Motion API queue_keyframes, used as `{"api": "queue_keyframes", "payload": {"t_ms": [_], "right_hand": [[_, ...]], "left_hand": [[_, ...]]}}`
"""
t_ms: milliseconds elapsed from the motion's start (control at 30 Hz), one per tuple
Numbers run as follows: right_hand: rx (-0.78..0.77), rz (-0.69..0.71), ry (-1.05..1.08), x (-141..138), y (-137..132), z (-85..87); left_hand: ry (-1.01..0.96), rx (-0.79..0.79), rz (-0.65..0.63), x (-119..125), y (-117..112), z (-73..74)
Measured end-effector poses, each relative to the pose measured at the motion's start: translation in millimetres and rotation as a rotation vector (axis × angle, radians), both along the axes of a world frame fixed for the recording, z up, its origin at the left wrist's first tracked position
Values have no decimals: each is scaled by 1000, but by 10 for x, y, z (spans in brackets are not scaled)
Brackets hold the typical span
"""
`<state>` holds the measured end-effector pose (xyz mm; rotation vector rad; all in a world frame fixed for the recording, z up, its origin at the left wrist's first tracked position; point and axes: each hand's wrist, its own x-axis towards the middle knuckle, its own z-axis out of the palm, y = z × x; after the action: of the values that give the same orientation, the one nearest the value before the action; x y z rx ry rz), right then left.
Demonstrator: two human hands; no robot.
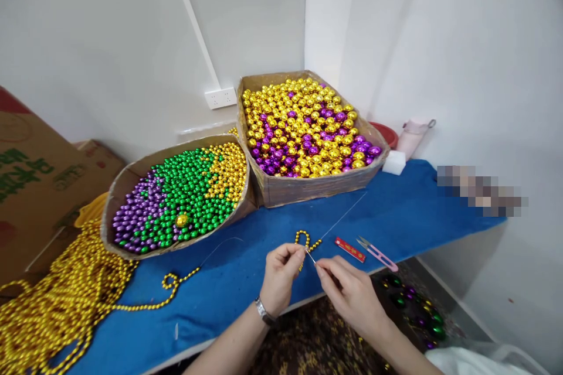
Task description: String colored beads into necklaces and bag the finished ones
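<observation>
My left hand, with a metal-banded watch on its wrist, is closed in a pinch at the end of a short gold bead string. The string loops behind the fingers, and a few beads hang below them. My right hand is closed on a thin silvery needle, its tip at my left fingertips. A fine thread runs from the beads toward the large box. To the right of my hands lie a red packet and pink thread snips.
A box of large gold and purple beads stands at the back. Left of it, another box holds small green, purple and gold beads. Gold bead strands are heaped at the left. A pink bottle stands far right on the blue cloth.
</observation>
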<state>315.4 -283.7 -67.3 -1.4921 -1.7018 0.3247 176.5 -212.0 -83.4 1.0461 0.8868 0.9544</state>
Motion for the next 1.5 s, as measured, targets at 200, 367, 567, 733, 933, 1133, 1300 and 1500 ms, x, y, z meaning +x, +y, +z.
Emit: {"api": "queue_keyframes", "payload": {"t_ms": [200, 367, 567, 733, 933, 1133, 1300, 1500], "right_hand": [[8, -5, -17, -25, 4, 35], [-9, 27, -39, -35, 22, 41], [-233, 169, 355, -16, 39, 23], [-80, 111, 617, -48, 157, -50], [189, -70, 426, 25, 474, 190], [234, -111, 238, 365, 945, 879], [236, -90, 164, 625, 1336, 1429], [143, -65, 95, 650, 1546, 1814]], "left_hand": [[-29, -54, -16, 17, -1, 14], [-75, -108, -51, 21, 20, 44], [-185, -199, -139, 35, 104, 148], [-326, -287, -127, 170, 171, 360], [-373, -186, -61, 318, 383, 651], [378, 407, 193, 206, 786, 163], [624, 463, 148, 19, 848, -390], [810, 485, 76, 15, 821, -532]]}}
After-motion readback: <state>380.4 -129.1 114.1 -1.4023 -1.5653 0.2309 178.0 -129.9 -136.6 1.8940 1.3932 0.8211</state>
